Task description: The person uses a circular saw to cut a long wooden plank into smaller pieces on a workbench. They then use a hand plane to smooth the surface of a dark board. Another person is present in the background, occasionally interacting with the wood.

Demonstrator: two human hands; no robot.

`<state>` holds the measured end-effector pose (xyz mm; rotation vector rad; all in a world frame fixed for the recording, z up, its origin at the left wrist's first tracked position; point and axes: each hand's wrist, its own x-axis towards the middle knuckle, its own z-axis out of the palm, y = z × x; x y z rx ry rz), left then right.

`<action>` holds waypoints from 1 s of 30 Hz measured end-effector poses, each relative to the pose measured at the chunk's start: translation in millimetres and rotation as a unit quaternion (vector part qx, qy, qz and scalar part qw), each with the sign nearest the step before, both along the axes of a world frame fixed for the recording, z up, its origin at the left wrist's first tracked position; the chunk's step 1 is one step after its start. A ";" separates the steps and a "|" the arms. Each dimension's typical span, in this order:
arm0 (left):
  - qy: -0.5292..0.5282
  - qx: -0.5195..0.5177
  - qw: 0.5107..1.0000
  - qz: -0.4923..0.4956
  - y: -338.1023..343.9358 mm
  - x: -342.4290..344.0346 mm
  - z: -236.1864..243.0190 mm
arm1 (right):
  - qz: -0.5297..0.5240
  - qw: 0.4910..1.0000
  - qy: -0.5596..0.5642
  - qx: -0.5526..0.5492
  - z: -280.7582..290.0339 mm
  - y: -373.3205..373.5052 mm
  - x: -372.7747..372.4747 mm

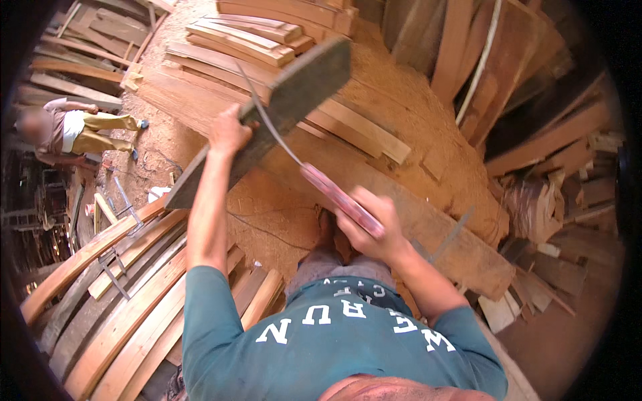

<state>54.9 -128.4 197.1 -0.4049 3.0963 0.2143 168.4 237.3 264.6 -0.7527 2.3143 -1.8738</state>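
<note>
My left hand (229, 132) is closed on the edge of a dark, weathered wooden board (304, 80), which is held up at a slant in front of me. In my right hand (374, 217) is the reddish handle (341, 199) of a long, thin-bladed tool. Its narrow curved blade (271, 127) runs up and left, passing across the board close to my left hand. The blade shows almost edge-on, so its exact kind is unclear, and I cannot tell whether it touches the board.
Cut planks (241, 40) are stacked ahead on sawdust-covered ground. A wide plank (441, 234) lies to my right. Long curved-looking beams (134, 321) with metal clamps (114, 271) lie at left. Boards (461, 67) lean at the far right. Another person (73, 127) stands far left.
</note>
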 end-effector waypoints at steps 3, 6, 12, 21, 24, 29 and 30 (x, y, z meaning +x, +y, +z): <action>-0.011 0.024 0.999 0.027 -8.0 -1.8 5.0 | -0.042 0.998 -0.042 -0.009 -13.5 -14.2 -6.1; 0.002 0.014 1.000 0.000 8.8 9.5 2.7 | -0.017 0.999 -0.011 0.030 -7.0 25.6 -1.4; 0.026 0.009 0.998 -0.051 18.1 15.8 -1.7 | -0.043 0.998 -0.036 -0.038 -25.2 -33.5 -30.3; 0.057 -0.005 0.996 -0.070 25.8 26.5 -3.8 | -0.071 0.997 -0.010 -0.034 -38.3 -39.1 -21.2; 0.055 0.013 0.996 -0.069 44.6 64.5 -28.4 | -0.111 0.992 0.038 -0.048 -6.9 -28.7 -29.6; 0.030 0.067 0.990 -0.122 121.4 142.7 -92.7 | -0.193 0.981 0.017 0.026 26.3 37.6 -14.0; 0.042 0.053 0.990 -0.128 135.7 159.4 -113.7 | -0.210 0.977 -0.013 0.031 22.9 45.0 -10.9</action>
